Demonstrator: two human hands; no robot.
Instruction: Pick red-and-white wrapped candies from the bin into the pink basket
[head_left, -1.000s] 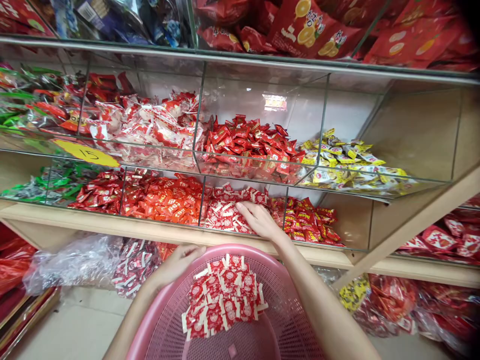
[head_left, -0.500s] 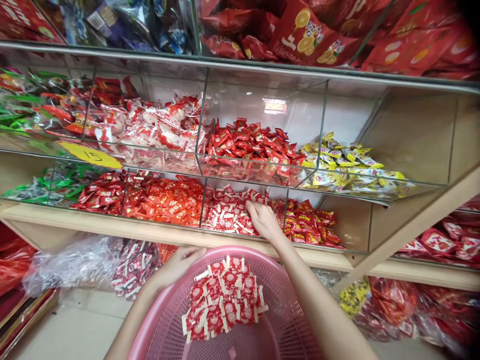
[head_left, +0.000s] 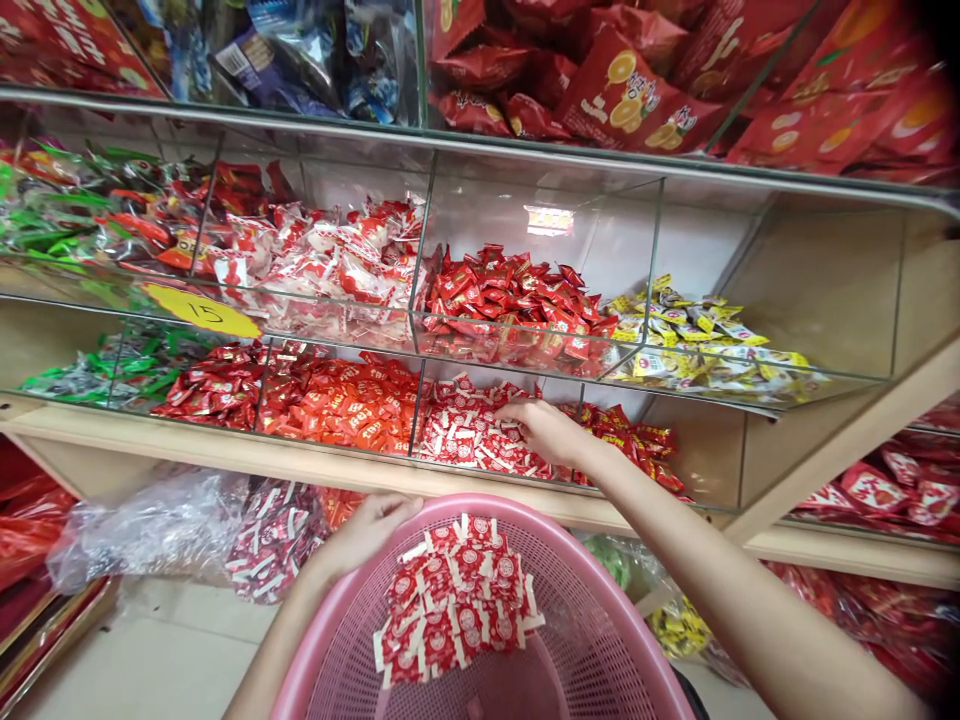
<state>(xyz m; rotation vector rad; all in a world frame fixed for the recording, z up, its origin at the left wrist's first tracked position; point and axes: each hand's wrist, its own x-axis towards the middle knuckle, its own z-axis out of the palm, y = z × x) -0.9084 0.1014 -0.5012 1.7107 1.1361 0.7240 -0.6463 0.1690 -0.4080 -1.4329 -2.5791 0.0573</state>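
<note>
My left hand (head_left: 377,532) is closed on the far left rim of a pink plastic basket (head_left: 613,610). Inside the basket lies a heap of small red-and-white wrapped candies (head_left: 459,600). In the lower shelf, my right hand (head_left: 546,430) hovers just over or touches a pile of the same red-and-white candies (head_left: 469,430). Its fingers are bent and close together, pointing left. Whether a candy sits between the fingertips is hidden.
Clear dividers part the lower shelf; orange-red candies (head_left: 360,405) lie left of the pile, red-and-yellow packets (head_left: 626,432) right. Above is a clear-fronted shelf with red candies (head_left: 517,300) and a yellow price tag (head_left: 201,312). Bagged candies (head_left: 274,540) rest beneath the wooden ledge (head_left: 225,450).
My right hand has lifted slightly off the candies and turned, its forearm now slanting more to the right. My left hand keeps its hold on the basket. The view has shifted a little.
</note>
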